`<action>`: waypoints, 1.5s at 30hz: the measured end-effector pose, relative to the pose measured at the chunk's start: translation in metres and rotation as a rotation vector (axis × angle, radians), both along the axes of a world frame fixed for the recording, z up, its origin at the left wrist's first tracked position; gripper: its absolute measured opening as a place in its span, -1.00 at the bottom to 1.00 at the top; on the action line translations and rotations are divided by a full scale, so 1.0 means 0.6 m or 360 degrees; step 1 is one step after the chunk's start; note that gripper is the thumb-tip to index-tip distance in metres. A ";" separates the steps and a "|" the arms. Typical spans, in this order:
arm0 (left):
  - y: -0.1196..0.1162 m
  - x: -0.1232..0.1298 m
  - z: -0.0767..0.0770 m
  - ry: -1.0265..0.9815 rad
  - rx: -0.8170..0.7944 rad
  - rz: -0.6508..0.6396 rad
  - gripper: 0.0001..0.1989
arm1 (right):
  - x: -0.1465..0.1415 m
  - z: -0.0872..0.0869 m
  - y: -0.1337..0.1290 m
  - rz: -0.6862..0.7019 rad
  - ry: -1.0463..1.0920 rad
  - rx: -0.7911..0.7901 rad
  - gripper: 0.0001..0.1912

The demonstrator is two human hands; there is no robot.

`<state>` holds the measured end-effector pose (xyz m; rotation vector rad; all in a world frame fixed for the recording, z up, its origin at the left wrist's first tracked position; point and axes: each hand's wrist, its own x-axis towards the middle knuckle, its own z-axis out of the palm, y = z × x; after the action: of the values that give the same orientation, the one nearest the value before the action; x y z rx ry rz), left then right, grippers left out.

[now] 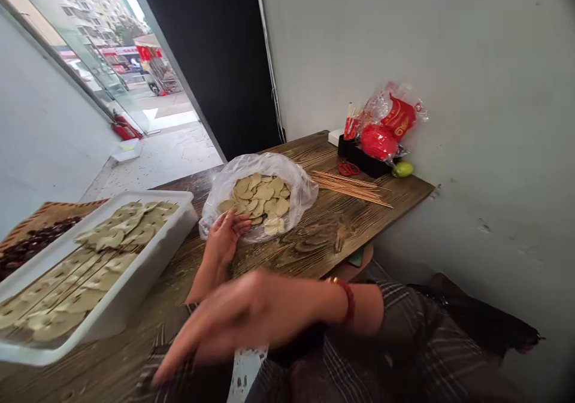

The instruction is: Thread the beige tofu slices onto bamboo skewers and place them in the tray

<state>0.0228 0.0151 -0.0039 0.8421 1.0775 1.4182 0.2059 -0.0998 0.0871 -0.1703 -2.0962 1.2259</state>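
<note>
My left hand [224, 235] rests at the near left edge of a clear plastic bag [305, 193], its fingers partly spread and touching the bag or the slices at its rim. Inside the opened bag lies a heap of thin, round, pale green-brown slices [263, 196], with a paler clump [274, 226] at the near side. Closer to me, my right hand [238, 316] crosses in front of my left forearm, blurred by motion, with fingers stretched toward the lower left. No object shows in it. To the left, a white plastic tray [166, 235] holds similar slices threaded on skewers [85, 277].
Loose wooden skewers [354, 188] lie on the wooden table [309, 244] right of the bag. Behind them are red scissors [348, 169], a black box [368, 157] with red packages, and a green fruit [403, 169]. Dark red pieces [31, 241] lie in a basket beyond the tray.
</note>
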 end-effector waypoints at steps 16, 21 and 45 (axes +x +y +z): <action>-0.005 -0.002 0.006 0.0064 -0.0009 0.0013 -0.72 | 0.341 -0.197 0.311 -0.1979 -0.1099 0.0388 -0.83; -0.007 -0.004 0.005 0.0083 -0.0038 0.0018 -0.70 | 0.337 -0.202 0.326 -0.2077 -0.1264 0.0467 -0.82; -0.027 0.004 -0.006 -0.0018 -0.0010 0.0002 -0.58 | 0.336 -0.221 0.337 -0.2180 -0.1552 0.0937 -0.70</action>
<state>0.0254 -0.0013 -0.0078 0.8279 1.0737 1.4185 0.4077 0.1025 -0.0453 -1.8044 -2.0919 -0.4122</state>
